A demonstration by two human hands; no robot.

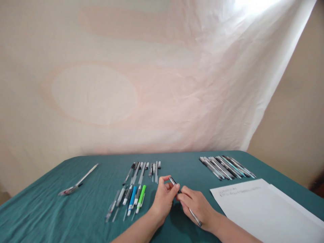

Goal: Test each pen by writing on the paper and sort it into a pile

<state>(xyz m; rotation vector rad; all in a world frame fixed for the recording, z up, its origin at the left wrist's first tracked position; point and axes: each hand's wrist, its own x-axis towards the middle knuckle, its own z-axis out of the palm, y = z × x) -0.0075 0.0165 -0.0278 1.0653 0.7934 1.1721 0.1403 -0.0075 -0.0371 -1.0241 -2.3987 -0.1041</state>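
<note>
Both hands meet over the near middle of the table on a slim pen (196, 218) with a dark grip section and a clear, dark-tipped end. My left hand (162, 199) pinches its upper end between thumb and fingers. Lower down, my right hand (199, 206) is closed round the barrel, whose tail sticks out below the fingers. The pen slants from upper left to lower right; its middle is partly hidden by the fingers. Left of my left hand lie pen parts, among them a blue barrel (132, 200) and a green barrel (141, 199).
Behind these lie clear barrels and caps (140, 172). A row of pens (222, 167) rests at the back right. White paper sheets (250, 211) with faint writing lie front right. A white stick-like item (87, 172) lies far left on the green cloth (63, 219).
</note>
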